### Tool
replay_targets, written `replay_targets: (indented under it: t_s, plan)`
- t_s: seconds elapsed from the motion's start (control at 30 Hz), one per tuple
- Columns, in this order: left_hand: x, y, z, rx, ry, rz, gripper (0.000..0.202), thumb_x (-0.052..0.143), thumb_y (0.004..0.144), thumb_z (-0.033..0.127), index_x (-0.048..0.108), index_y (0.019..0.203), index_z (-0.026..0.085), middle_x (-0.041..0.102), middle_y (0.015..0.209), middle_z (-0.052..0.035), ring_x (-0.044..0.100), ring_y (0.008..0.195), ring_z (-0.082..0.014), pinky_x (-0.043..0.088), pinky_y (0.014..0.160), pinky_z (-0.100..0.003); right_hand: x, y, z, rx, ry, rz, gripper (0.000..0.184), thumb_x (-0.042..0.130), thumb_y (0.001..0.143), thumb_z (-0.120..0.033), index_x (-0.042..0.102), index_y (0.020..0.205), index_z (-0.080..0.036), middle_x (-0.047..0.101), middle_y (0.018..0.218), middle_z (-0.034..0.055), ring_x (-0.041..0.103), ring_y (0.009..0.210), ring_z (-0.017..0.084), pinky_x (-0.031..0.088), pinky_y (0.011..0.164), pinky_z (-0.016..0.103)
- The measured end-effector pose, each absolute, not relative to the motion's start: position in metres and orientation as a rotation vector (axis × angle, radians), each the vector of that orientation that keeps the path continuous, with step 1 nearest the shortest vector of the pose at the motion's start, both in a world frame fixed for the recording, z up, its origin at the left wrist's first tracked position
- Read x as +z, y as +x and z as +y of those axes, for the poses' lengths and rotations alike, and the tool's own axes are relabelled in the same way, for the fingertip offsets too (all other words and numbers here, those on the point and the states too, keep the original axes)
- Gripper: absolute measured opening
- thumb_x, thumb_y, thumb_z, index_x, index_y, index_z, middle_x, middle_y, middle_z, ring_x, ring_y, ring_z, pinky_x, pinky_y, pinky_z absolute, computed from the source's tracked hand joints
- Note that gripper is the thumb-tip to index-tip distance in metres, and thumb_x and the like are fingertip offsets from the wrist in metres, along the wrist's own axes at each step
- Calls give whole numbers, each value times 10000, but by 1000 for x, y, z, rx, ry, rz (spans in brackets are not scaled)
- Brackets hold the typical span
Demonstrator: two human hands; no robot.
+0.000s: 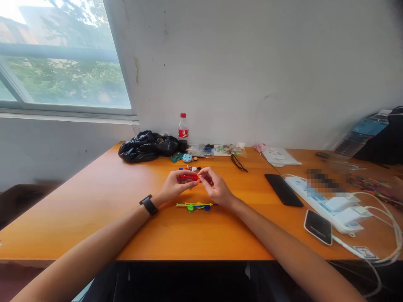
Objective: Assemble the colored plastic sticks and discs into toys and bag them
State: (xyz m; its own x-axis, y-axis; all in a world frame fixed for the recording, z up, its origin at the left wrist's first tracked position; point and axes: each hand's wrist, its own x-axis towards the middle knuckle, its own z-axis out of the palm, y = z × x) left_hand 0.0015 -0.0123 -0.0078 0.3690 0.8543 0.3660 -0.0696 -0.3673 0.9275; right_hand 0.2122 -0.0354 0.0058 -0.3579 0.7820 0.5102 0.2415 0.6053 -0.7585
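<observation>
Over the middle of the orange table [94, 209], my left hand [176, 185] and my right hand [215, 186] meet fingertip to fingertip. Both pinch a small red plastic piece [190, 177], one hand at each end. A black watch sits on my left wrist [148, 205]. Just below my hands, flat on the table, lies a joined set of thin green, yellow and blue plastic pieces [195, 206]. Behind my hands are several small coloured parts [190, 168].
At the back stand a black plastic bag [146, 147], a red-capped bottle [183, 130], clear packets of coloured parts [217, 149] and black glasses [238, 163]. To the right lie two phones [283, 189] [317, 226], a white power strip [327, 207] with cables, and papers [278, 156].
</observation>
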Motion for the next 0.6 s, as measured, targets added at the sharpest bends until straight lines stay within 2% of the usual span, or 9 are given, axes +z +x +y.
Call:
replay_targets:
  t_s: [0.13,0.27,0.4,0.6]
  plan:
    - [-5,1,-14,1205,1683,701,380,861,849,405,794,1111,137,808,1074,-125,778,972,-250,664,871,-362,6,217,-35,646,-836,-1997,121,500,1067,-339,553,1150,-269,687,1073,57,671,914,201,526,819,321]
    - [-4,2,-15,1237,1730,698,364,841,867,414,786,1101,139,804,1082,-127,777,980,-255,666,861,-362,10,220,-36,491,-863,-2117,146,465,1080,-302,562,1186,-275,711,1030,58,672,873,216,499,776,320]
    - [-1,3,-18,1287,1844,723,311,811,893,399,783,1073,147,802,1038,-110,771,947,-232,650,885,-357,12,221,-35,327,-857,-2180,141,471,1079,-281,611,1080,-259,717,1011,65,662,867,219,478,784,324]
    - [4,3,-21,1374,2105,764,194,743,936,341,797,1018,175,791,968,-89,736,874,-211,605,796,-318,10,222,-33,249,-864,-2205,193,468,1082,-299,643,1011,-257,700,944,63,641,845,221,464,772,332]
